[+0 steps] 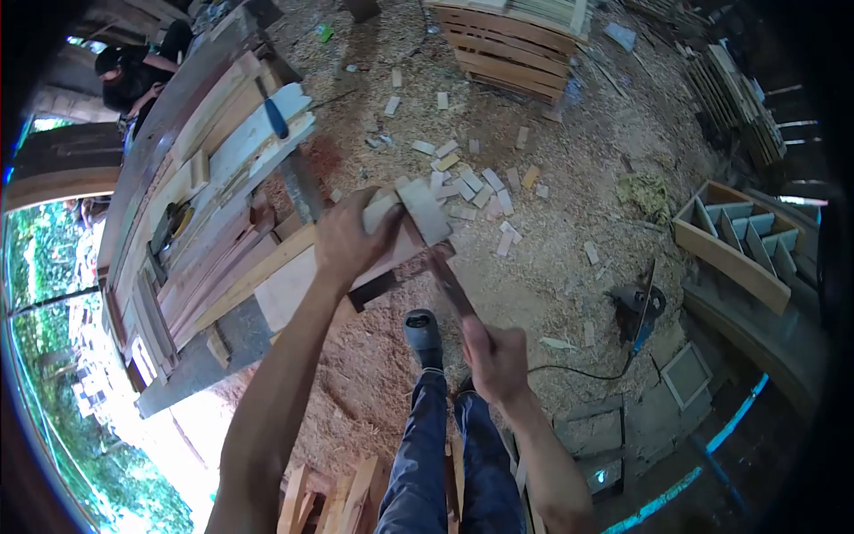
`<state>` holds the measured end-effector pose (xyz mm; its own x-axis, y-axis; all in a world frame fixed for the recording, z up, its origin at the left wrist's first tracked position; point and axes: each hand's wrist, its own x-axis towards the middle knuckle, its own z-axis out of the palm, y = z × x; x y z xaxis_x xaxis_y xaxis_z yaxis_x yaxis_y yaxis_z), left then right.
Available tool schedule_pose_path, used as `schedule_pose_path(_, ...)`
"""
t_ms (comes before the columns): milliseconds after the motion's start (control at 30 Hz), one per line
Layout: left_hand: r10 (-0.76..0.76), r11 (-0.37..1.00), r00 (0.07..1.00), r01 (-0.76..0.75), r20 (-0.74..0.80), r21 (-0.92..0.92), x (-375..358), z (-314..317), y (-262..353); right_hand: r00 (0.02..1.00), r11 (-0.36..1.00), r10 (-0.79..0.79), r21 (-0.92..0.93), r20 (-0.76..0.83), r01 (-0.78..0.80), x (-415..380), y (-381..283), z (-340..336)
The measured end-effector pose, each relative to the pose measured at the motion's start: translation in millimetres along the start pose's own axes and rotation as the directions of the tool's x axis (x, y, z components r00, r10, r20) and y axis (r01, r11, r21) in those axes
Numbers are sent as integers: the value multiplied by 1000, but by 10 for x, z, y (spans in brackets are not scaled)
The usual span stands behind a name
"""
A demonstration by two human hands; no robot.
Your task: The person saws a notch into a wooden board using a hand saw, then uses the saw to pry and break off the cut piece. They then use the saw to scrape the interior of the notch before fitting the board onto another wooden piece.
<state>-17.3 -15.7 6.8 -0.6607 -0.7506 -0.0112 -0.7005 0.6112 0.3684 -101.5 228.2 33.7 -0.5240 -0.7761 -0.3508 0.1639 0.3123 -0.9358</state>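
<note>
Right hand [498, 356] grips a chisel [452, 289] — left hand [351, 240] clamps wood pieces [414, 214]; slotted crate [734, 240] nearby.

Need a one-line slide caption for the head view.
Left hand steadies a small board on the workbench edge while the right hand works a long tool against it, over a sawdust floor.

No readable text, label or number anywhere.
</note>
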Motion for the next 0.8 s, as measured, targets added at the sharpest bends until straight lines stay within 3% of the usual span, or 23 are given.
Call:
schedule_pose_path(167, 39, 999, 999, -39, 23, 14, 15, -10, -23, 997, 997, -65, -51, -48, 63, -331, -59, -107)
schedule_pose_path(333, 36, 999, 999, -36, 16, 12, 4, 2, -30, 999, 992, -44, -122, -27, 40, 68, -202, 58)
schedule_pose_path(400, 72, 997, 997, -72, 2, 16, 1, 33, -76, 993, 986, -111, -133, -38, 105, 166, -192, 106)
schedule_pose_path(533, 62, 998, 998, -62, 6, -26, 31, 9, -74, 993, 997, -79, -22, -84, 78, -603, 44, -127)
schedule_pose_path(633, 21, 1000, 1000, -21, 19, 23, -7, 10, -38, 1000, 984, -24, -177, -1, 24, -194, -27, -19)
schedule_pose_path(733, 25, 999, 998, -27, 49, 28, 13, 31, -75, 995, 981, -103, -167, -2, 101, 104, -127, 73)
schedule_pose_path(800, 44, 998, 998, -46, 40, 36, 8, 40, -86, 997, 988, -76, -133, -15, 73, -108, -103, 49)
